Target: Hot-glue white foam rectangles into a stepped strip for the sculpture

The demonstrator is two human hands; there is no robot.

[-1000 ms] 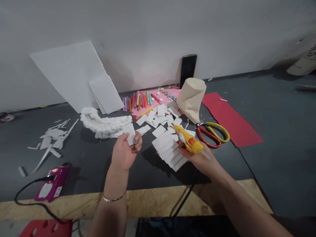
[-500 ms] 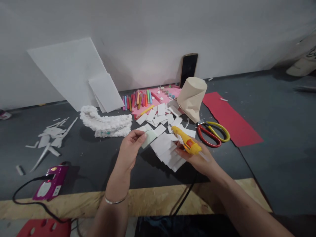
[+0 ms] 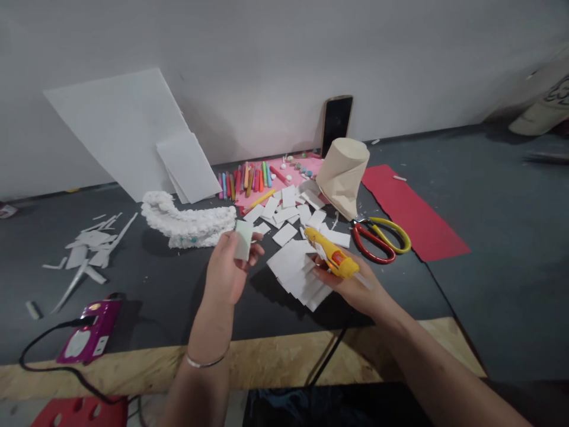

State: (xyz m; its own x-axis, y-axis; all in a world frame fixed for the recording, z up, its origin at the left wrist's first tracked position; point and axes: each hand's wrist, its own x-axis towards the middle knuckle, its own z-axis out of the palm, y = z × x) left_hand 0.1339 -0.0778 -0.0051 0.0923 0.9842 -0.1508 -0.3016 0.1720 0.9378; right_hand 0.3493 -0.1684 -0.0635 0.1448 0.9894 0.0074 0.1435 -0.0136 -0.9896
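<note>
My left hand [image 3: 229, 273] pinches a small white foam rectangle [image 3: 243, 239] between thumb and fingers, held just in front of a white ruffled foam piece [image 3: 189, 222] lying on the dark mat. My right hand [image 3: 358, 290] grips a yellow glue gun [image 3: 331, 254] with its nozzle pointing up and left. Under the right hand lies a fanned stack of white foam rectangles [image 3: 296, 270]. More loose white rectangles [image 3: 288, 213] are scattered just beyond it.
Red-and-yellow scissors [image 3: 377, 237], a beige paper roll [image 3: 343, 175], a red sheet [image 3: 411, 210], coloured markers [image 3: 246, 178] on pink paper and a phone [image 3: 336, 121] against the wall. White boards [image 3: 133, 133] lean at left. Foam scraps [image 3: 89, 249] and a purple device [image 3: 86, 338] lie left.
My left hand turned the white rectangle from flat and extended toward the stack to upright, drawn back nearer the ruffled piece. The right hand with the glue gun barely shifted.
</note>
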